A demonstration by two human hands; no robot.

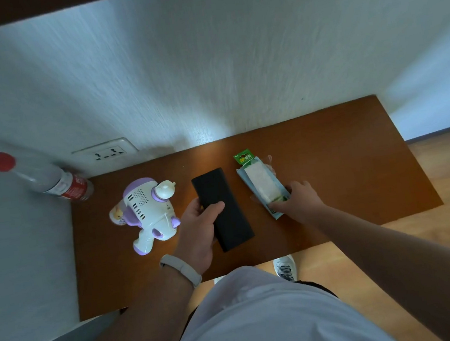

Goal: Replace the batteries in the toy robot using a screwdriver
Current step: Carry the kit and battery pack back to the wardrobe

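We see a clear bottle (49, 180) with a red cap and red label standing at the brown table's (358, 154) far left corner, just beside a white wall socket (105, 152).

Hidden, cut-off and unreadable parts at the brown wooden tabletop (346, 172)

At frame centre, the left hand (197, 230) covers the lower left edge of the flat black rectangular case (222, 207), whose contents cannot be seen. Right of it, the right hand (298, 199) hides the near end of the green-topped clear plastic battery pack (259, 183); its label print is too small to read. The white and purple plastic toy robot (149, 208) lies with its front hidden. The white-shirted torso (265, 321) blocks the table's near edge.
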